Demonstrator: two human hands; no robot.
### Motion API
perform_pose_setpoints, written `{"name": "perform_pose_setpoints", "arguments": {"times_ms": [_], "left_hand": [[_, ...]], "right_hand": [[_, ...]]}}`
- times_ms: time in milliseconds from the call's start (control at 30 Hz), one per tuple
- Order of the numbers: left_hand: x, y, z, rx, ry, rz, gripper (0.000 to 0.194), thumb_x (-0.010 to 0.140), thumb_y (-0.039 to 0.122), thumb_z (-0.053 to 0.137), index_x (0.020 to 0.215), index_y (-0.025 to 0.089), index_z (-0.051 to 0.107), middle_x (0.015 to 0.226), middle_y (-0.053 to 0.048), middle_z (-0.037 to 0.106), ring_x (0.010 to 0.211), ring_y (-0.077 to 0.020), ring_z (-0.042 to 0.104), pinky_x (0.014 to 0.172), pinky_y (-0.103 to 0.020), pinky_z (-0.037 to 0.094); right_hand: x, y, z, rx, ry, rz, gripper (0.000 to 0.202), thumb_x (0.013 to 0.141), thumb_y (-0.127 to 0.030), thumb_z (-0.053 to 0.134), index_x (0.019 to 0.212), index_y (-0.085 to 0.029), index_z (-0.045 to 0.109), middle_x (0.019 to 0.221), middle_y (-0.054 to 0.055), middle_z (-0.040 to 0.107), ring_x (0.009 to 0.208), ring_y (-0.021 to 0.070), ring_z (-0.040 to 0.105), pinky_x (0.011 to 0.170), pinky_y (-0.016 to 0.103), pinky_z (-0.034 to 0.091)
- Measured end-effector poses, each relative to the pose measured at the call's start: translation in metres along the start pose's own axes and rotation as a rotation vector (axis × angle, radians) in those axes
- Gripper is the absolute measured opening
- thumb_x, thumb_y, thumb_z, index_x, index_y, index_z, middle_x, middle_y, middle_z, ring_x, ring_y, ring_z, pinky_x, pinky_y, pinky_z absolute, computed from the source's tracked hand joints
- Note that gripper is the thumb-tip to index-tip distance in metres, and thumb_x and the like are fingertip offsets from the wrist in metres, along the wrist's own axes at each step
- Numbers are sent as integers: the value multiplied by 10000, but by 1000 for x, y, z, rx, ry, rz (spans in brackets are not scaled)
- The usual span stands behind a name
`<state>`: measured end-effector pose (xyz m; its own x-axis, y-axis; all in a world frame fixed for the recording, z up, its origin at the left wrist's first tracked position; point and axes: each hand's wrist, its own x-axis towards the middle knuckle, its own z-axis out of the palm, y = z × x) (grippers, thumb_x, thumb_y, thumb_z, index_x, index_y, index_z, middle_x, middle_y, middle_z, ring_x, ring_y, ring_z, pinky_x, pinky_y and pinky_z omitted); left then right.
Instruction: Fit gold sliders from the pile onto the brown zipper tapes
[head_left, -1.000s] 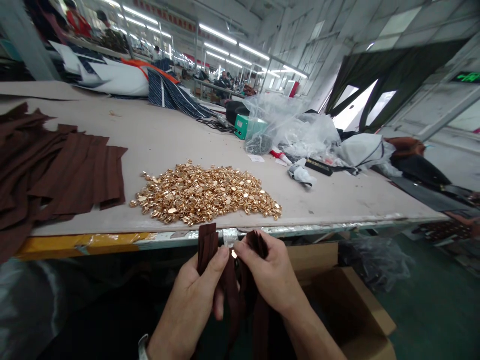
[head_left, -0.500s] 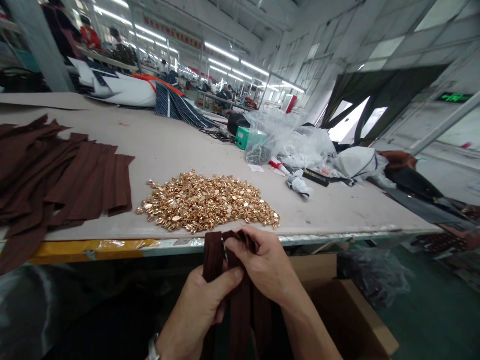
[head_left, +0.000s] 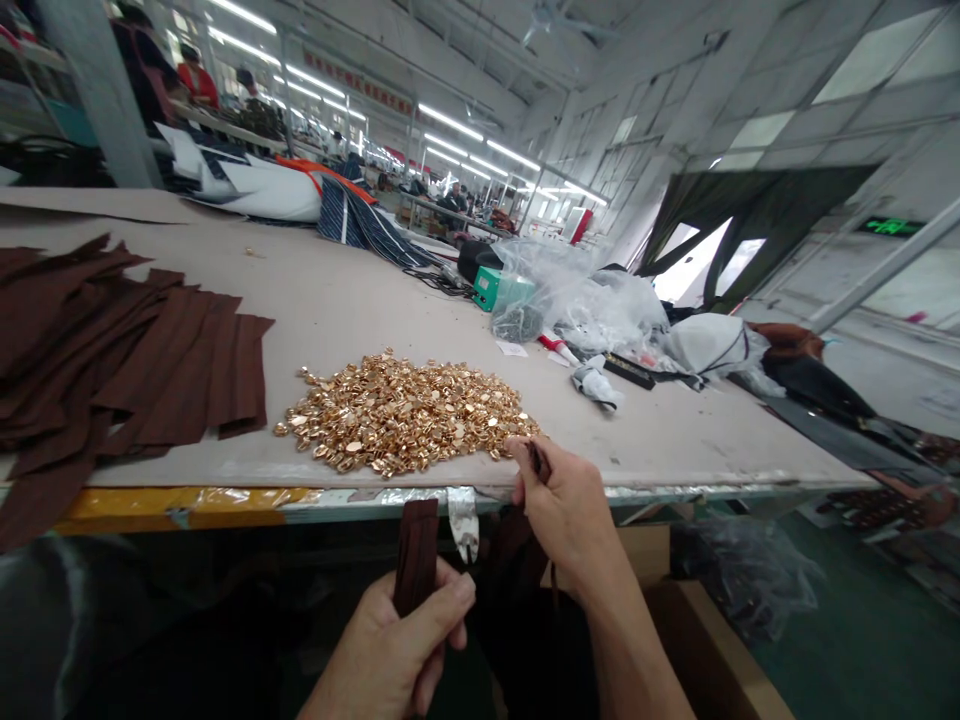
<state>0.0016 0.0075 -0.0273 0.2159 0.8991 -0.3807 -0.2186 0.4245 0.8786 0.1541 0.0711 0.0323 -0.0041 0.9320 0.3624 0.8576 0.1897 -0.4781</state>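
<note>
My left hand (head_left: 405,640) is closed around a folded bundle of brown zipper tape (head_left: 417,550), its top end standing up between thumb and fingers below the table edge. My right hand (head_left: 562,500) is pinched at the near right edge of a heap of gold zipper sliders (head_left: 412,415). Dark brown tape shows in its grip and hangs below; whether a slider is also between the fingertips is hidden. Between the hands, a forked metal plate (head_left: 464,525) juts down from the table edge.
Many brown zipper tapes (head_left: 165,370) lie overlapping on the table (head_left: 360,310) at left. A green box (head_left: 487,288), clear plastic bags (head_left: 592,305) and a grey cloth bundle (head_left: 595,382) are at right. A cardboard box (head_left: 720,640) stands below. People work far back.
My right hand has moved away from the left, up and right to the edge of the heap. The left hand has lowered slightly, and the forked metal plate is now uncovered.
</note>
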Motion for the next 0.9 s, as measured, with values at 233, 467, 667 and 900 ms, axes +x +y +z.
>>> {"name": "perform_pose_setpoints", "arguments": {"times_ms": [233,467,667,900], "left_hand": [[-4,3,-4,2,10,-8,365,701,508,643,586,183,526,427,71,460,293,-23,269,322,-165,96],[-7,8,-2,-26,15,-16,336,702,473,648,600,182,516,446,69,477,298,-17,261,331,-173,96],[-7,8,-1,-41,9,5,320,713,455,629,598,175,525,450,66,480,294,-15,270,333,-172,112],[-10,10,-5,-70,76,-23,294,679,439,663,614,178,545,466,63,497,313,-26,293,339,-163,129]], "right_hand": [[11,-5,12,-263,-2,-39,223,811,-311,622,630,-198,559,619,13,582,555,156,480,542,278,277],[14,-7,12,-234,-40,-121,164,817,-233,589,673,-200,518,623,-15,552,568,146,484,571,270,317],[-16,-10,1,141,-26,12,58,829,-244,573,855,-199,546,666,-20,580,585,140,527,580,253,386],[-60,-14,1,833,-325,384,226,812,-341,626,955,-192,534,644,-19,620,454,76,378,418,196,285]]}}
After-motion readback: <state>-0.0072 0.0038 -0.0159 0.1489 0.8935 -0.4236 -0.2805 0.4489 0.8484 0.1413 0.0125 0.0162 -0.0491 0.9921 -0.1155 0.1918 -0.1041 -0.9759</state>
